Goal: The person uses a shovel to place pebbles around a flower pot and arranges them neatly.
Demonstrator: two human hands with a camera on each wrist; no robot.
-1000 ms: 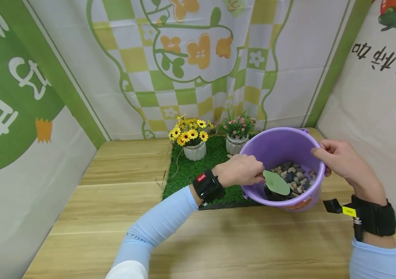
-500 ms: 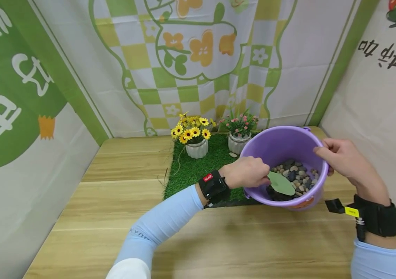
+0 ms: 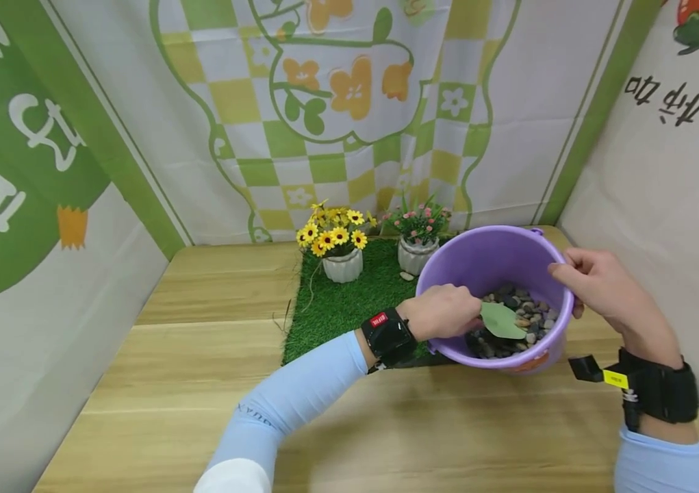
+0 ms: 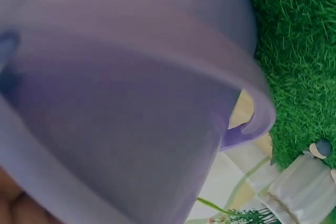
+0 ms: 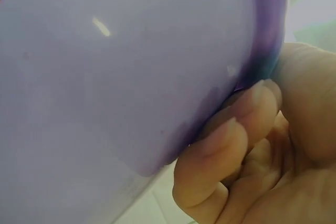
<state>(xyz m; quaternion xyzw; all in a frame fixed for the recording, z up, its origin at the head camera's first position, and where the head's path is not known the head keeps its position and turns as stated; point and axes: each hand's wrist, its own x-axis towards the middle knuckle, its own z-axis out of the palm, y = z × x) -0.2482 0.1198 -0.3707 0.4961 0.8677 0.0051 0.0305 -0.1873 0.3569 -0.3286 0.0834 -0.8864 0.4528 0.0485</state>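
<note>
In the head view, my left hand [image 3: 444, 311] reaches over the near-left rim of a purple bucket [image 3: 487, 257] and grips a small pale green shovel [image 3: 502, 320]; its handle is hidden in the fist. The flat blade lies among grey and tan pebbles [image 3: 530, 318] inside the tilted bucket. My right hand [image 3: 602, 284] holds the bucket's right rim, thumb on top. Curled fingers [image 5: 210, 156] show under the rim in the right wrist view. The bucket's wall [image 4: 131, 103] fills most of the left wrist view, where the shovel cannot be seen.
A mat of artificial grass [image 3: 331, 315] lies behind and left of the bucket. On it stand a white pot with yellow flowers [image 3: 339, 246] and a pot with pink flowers [image 3: 418, 239]. Printed cloth [image 3: 349, 157] hangs behind the wooden table [image 3: 213, 383].
My left hand has shifted right and slightly nearer, pushing the shovel's blade further right across the pebbles. The right hand keeps its hold on the rim; the bucket stays nearly in place.
</note>
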